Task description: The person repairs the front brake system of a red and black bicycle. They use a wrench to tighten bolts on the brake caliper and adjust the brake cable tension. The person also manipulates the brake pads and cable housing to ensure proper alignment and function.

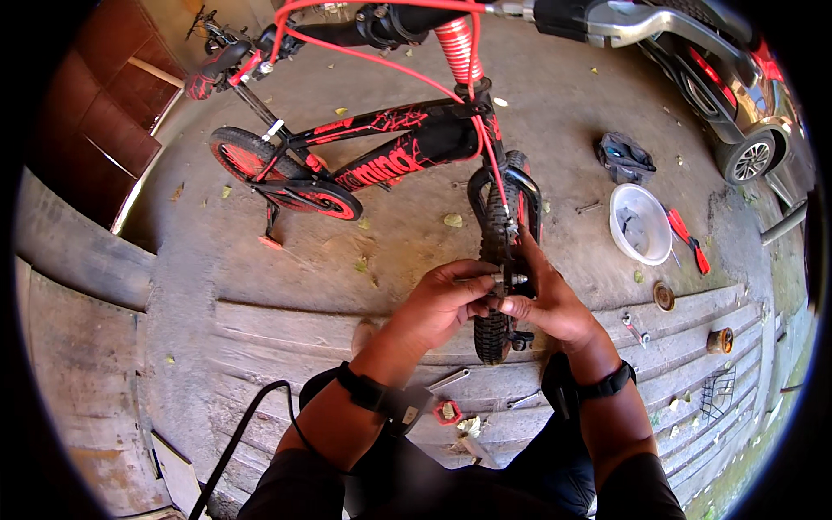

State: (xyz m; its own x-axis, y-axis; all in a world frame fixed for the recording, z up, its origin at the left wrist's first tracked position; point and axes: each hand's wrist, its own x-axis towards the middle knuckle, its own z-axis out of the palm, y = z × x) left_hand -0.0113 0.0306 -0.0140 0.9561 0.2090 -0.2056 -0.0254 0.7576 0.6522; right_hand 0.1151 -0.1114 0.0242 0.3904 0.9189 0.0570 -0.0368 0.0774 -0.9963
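Both hands worked at the axle of the front wheel [496, 260] of a small black-and-red bicycle [394, 143], which stood on the concrete floor [407, 234] just ahead of the person. The left hand [442, 303] reached in from the left, its fingers [479, 305] pinched together on a small metal part at the hub [509, 280] (a nut or an axle end, too small to tell). The right hand [546, 299] lay along the right side of the fork [525, 204], its fingers pressed together against the hub from that side.

To do this well, I judged that the wheel had to sit square between the fork legs, with the right hand bracing the axle so it would not turn while the left worked the small part. Even pressure from both sides mattered, since a slanted axle would let the tyre rub.

The wheel was small, with a knobbly black tyre, and stood nearly edge-on to the camera. The frame bore red cracked-pattern graphics, red cables looped up to the handlebar [381, 26], and the rear wheel [251, 156] had a red rim.

Off to the right lay a white bowl [640, 224], red-handled pliers [689, 241], and a spanner [634, 330] on the ribbed step. A red pedal [447, 412] lay near the person's knees.
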